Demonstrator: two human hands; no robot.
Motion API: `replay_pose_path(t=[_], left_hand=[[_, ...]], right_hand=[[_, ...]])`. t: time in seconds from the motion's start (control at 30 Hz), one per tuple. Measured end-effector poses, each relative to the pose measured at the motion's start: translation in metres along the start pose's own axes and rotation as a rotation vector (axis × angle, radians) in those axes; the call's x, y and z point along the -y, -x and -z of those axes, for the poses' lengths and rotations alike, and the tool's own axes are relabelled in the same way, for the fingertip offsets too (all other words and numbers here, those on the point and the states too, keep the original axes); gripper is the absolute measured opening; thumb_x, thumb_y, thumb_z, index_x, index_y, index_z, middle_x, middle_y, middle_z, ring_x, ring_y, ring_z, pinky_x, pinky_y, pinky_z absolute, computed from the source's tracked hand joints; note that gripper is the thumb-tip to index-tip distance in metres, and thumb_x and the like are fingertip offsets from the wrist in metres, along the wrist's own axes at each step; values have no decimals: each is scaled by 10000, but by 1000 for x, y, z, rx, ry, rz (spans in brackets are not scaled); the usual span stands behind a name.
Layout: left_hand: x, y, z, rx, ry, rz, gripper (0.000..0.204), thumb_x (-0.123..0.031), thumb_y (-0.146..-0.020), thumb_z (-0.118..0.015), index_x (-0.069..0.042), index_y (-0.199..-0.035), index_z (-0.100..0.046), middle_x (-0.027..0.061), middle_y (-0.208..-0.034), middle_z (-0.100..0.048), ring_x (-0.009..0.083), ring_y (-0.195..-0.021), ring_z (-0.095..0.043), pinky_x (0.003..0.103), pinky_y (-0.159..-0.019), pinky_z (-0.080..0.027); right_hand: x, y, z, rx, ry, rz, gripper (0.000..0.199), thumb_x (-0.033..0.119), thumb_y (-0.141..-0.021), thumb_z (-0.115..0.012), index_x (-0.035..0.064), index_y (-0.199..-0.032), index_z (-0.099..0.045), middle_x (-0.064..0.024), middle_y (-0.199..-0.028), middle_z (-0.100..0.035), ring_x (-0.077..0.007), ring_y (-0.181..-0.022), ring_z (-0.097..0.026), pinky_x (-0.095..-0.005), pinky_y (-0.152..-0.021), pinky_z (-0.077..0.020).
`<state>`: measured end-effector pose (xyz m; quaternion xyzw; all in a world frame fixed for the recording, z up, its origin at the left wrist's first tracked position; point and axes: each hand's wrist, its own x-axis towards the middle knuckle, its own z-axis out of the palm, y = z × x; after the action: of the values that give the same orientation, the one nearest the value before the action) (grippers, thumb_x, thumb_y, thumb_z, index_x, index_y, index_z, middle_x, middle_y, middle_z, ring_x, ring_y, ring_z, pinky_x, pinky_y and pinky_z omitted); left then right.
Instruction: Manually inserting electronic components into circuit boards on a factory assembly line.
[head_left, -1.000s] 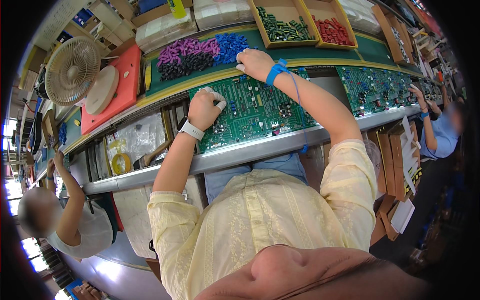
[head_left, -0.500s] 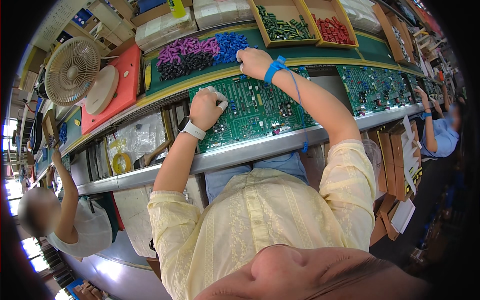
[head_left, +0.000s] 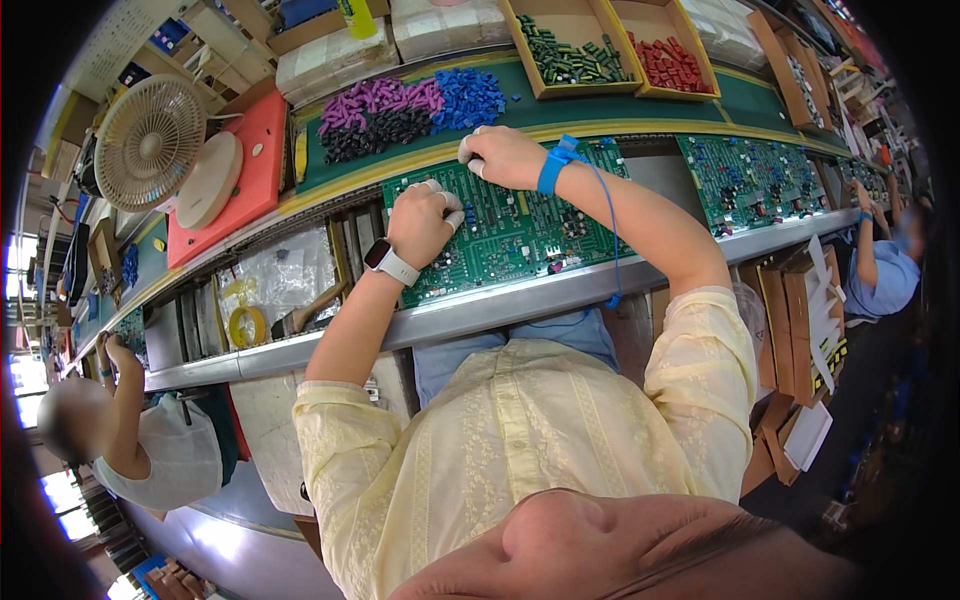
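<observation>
In front of me lies a green circuit board [head_left: 505, 255] with many small parts on it. My left hand [head_left: 422, 226], with white finger covers and a watch at the wrist, is over the board's left end. Its fingers are curled together, and what they hold, if anything, is hidden. My right hand [head_left: 503, 157], wearing a blue wrist strap [head_left: 553, 170] with a coiled cord, is at the board's far edge. Its covered fingertips are pinched, their contents too small to make out. Beyond lie piles of blue parts [head_left: 468, 98], purple parts [head_left: 375, 97] and black parts [head_left: 370, 137].
Cardboard boxes of green parts [head_left: 575, 55] and red parts [head_left: 668, 62] stand at the back. A fan [head_left: 150, 145] is at far left. Another board [head_left: 755, 180] lies to the right on the metal rail [head_left: 480, 293]. Co-workers sit at both sides.
My right hand has come back from the blue pile to the board's far edge. My left hand has shifted slightly, staying over the board's left end. The left co-worker's hands now are at a board.
</observation>
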<state>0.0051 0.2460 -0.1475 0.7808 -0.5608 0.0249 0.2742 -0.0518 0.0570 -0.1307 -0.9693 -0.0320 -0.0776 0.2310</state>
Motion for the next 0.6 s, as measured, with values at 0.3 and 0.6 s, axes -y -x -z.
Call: replay_pose_path(t=[0.3, 0.6], left_hand=[[73, -69, 22, -215, -248, 108, 176, -142, -754, -601, -64, -906, -648, 142, -899, -611, 313, -871, -570, 390, -771, -459], [83, -79, 13, -71, -452, 153, 192, -106, -761, -564, -72, -938, -631, 137, -930, -586, 309, -873, -572, 391, -756, -476]], right_hand=[[15, -1, -13, 215, -137, 111, 163, 70, -711, -583, 49, -864, -636, -133, -848, -632, -317, -790, -595, -408, -696, -467], [21, -5, -18, 254, -69, 110, 179, 49, -692, -565, 57, -856, -635, -137, -836, -625, -313, -811, -585, -416, -713, -460]])
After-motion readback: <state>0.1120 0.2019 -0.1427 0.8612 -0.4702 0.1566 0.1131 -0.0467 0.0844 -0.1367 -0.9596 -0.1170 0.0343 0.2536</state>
